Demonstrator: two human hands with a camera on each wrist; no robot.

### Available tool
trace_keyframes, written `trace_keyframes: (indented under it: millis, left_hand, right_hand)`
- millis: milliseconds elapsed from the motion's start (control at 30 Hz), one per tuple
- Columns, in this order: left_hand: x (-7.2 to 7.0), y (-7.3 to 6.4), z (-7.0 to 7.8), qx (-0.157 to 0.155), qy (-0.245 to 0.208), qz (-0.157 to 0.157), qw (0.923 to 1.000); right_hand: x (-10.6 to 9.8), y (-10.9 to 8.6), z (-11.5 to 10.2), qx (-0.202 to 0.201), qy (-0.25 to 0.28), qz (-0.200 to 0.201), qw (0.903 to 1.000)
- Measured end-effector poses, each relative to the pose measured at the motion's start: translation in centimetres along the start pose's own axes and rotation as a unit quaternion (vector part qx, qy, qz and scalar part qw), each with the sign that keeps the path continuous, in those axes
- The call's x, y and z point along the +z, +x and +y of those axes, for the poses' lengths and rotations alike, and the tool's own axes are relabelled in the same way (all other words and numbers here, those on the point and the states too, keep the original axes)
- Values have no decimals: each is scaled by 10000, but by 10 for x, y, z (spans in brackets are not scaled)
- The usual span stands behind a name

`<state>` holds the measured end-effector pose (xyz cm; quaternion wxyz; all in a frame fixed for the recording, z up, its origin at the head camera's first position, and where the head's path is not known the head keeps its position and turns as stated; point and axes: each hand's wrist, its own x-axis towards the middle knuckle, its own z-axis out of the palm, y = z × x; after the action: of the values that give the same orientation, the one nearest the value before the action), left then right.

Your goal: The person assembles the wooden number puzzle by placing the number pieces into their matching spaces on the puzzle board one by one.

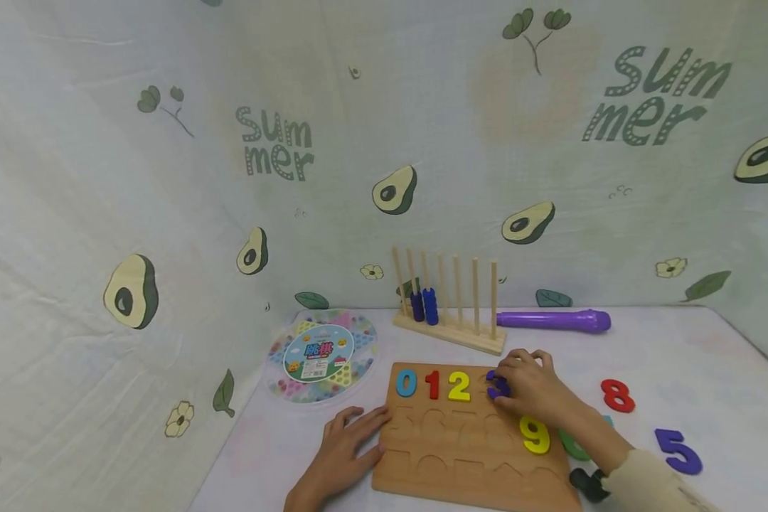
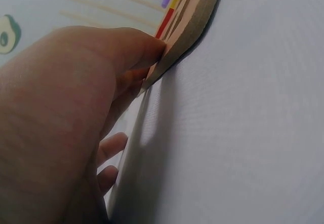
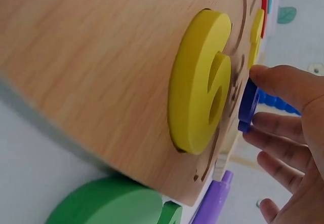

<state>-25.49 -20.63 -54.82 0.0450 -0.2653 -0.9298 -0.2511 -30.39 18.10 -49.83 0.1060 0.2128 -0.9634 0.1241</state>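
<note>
My right hand [image 1: 537, 387] pinches a dark blue number 3 [image 3: 247, 102] between thumb and fingertips, over the top row of a wooden number puzzle board [image 1: 422, 444]. To its left in that row sit a light blue 0 [image 1: 406, 383], a red 1 [image 1: 432, 385] and a yellow 2 [image 1: 459, 387]. A yellow 9 [image 1: 535, 435] lies at the right end of the middle row, just below the right hand. My left hand [image 1: 345, 451] touches the board's left edge, thumb and index finger extended. Other recesses show bare in the lower rows.
Right of the board lie a red 8 [image 1: 617, 395], a purple 5 [image 1: 678, 451] and a green number piece [image 1: 574, 446], partly under the right forearm. Behind stand a peg rack [image 1: 451, 333] with blue beads, a purple microphone-like stick [image 1: 553, 321] and a round game box [image 1: 320, 354].
</note>
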Motion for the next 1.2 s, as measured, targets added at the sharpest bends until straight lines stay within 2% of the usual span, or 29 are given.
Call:
trace_keyframes:
  millis: [300,633,767,967,1200]
  left_hand:
    - [0,-1,3,-51,-48,-41,10000]
    - [4,3,1,194,130,103,9997]
    - [5,3,1,164,68,58,9998]
    - [4,1,2,96,45,41,9999]
    - [-2,0,2,33,8,30,10000]
  right_hand:
    - [6,1,-1,-225,-115,80,9996]
    - [6,1,1,-256,30,13,9997]
    - [6,2,1,-185,153,-44,9997]
    - [0,1,1,-78,71,-149,9998]
    - [-19,-8,7,256,200,-93,9994]
